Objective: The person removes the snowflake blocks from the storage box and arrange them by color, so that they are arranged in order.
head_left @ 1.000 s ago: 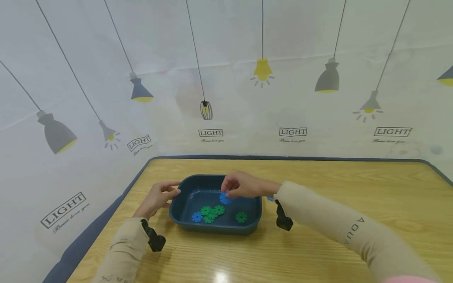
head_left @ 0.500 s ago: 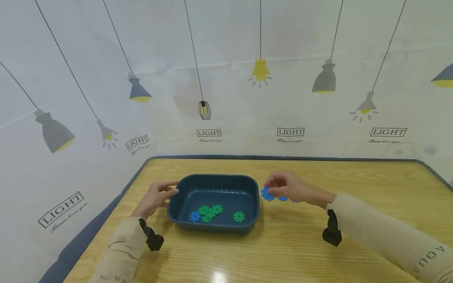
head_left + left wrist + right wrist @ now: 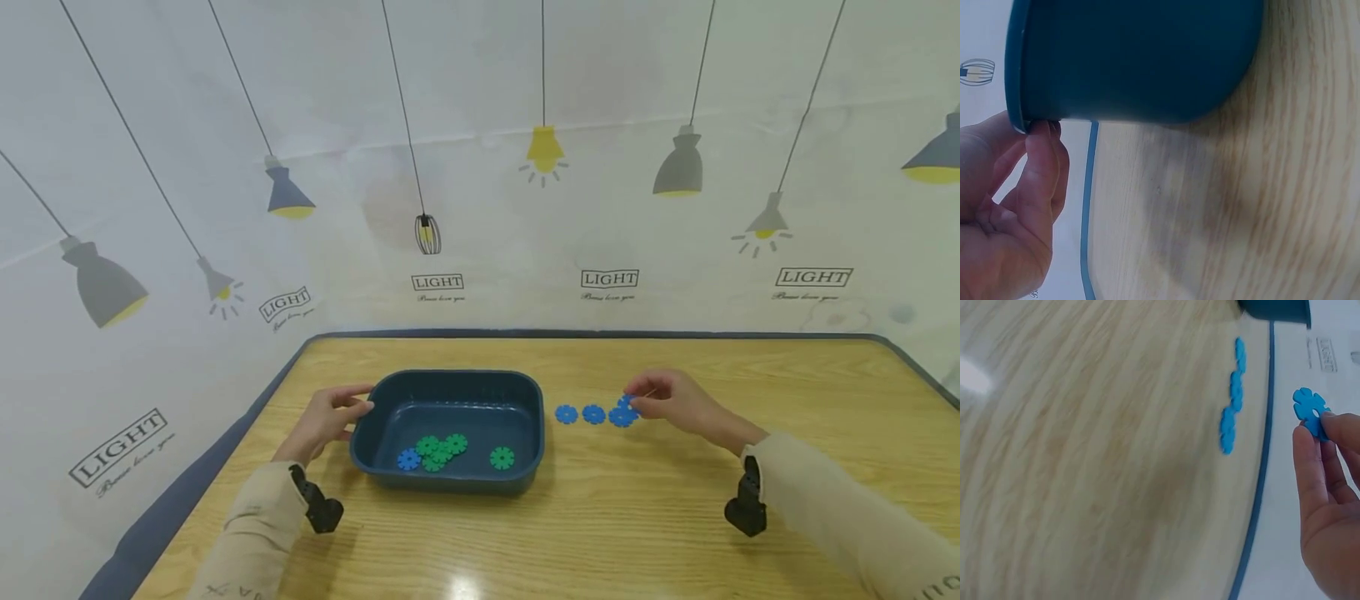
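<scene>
My left hand [image 3: 324, 423] pinches the left rim of a dark blue plastic basin [image 3: 450, 482]; in the left wrist view the fingers [image 3: 1041, 169] meet at the rim. Between the thumb and fingers of my right hand [image 3: 678, 404] is a blue notched plastic disc [image 3: 1310, 409], a snowflake-shaped building piece. It is held above a row of similar blue discs [image 3: 594, 414] lying on the table to the right of the basin. Inside the basin, several green discs [image 3: 442, 452] overlap, a single green disc [image 3: 502, 458] lies apart, and a blue disc [image 3: 408, 458] sits at the left.
The wooden table [image 3: 600, 533] runs back to a dark blue border [image 3: 600, 334] at the foot of a white backdrop [image 3: 480, 308] printed with lamps. Black wrist cameras [image 3: 747, 500] are strapped to both wrists.
From above the basin my right hand has moved right with the blue disc to the far end of the row. The left hand stays at the basin's rim.
</scene>
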Demonstrator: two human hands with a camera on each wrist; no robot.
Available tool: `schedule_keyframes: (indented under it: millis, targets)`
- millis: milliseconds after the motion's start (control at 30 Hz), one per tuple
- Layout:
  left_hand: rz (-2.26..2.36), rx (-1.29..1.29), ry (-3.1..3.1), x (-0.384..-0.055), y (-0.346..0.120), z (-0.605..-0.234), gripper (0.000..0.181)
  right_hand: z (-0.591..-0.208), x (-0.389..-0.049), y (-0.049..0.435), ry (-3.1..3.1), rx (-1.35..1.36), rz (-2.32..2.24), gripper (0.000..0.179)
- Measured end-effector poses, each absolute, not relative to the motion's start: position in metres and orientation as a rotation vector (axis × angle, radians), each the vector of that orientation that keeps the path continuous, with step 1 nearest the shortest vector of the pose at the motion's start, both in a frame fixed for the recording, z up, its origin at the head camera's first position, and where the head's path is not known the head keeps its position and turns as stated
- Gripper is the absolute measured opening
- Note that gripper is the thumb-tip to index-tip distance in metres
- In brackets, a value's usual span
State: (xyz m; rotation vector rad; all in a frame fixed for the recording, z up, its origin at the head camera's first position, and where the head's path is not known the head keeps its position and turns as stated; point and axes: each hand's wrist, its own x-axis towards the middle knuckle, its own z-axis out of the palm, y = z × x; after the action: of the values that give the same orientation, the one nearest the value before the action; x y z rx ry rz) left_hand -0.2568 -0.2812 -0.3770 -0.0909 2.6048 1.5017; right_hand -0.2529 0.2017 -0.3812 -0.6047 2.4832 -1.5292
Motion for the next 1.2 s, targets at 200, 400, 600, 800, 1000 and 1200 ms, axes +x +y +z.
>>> schedule_keyframes:
  millis: [200, 400, 600, 800, 1000, 1200]
  targets:
    - [1.491, -0.107, 2.609, -0.257, -0.282, -0.379, 0.040, -0.401, -0.261, 0.223, 2.537, -0.561, -1.458, 0.022]
    - [1.498, -0.119, 2.608, -0.258, -0.280, -0.378, 0.040, -0.413, -0.271, 0.236, 2.552, -0.600, -1.433, 0.026]
    - [1.503, -0.125, 2.597, -0.257, -0.277, -0.376, 0.039, -0.417, -0.273, 0.234, 2.637, -0.409, -1.322, 0.021]
    - [1.500, -0.126, 2.597, -0.254, -0.277, -0.374, 0.039, -0.421, -0.277, 0.233, 2.665, -0.356, -1.241, 0.019]
    - [1.486, -0.119, 2.600, -0.253, -0.279, -0.373, 0.041, -0.419, -0.279, 0.231, 2.639, -0.390, -1.223, 0.020]
    - [1.492, -0.110, 2.598, -0.255, -0.280, -0.372, 0.039, -0.420, -0.282, 0.228, 2.611, -0.385, -1.213, 0.020]
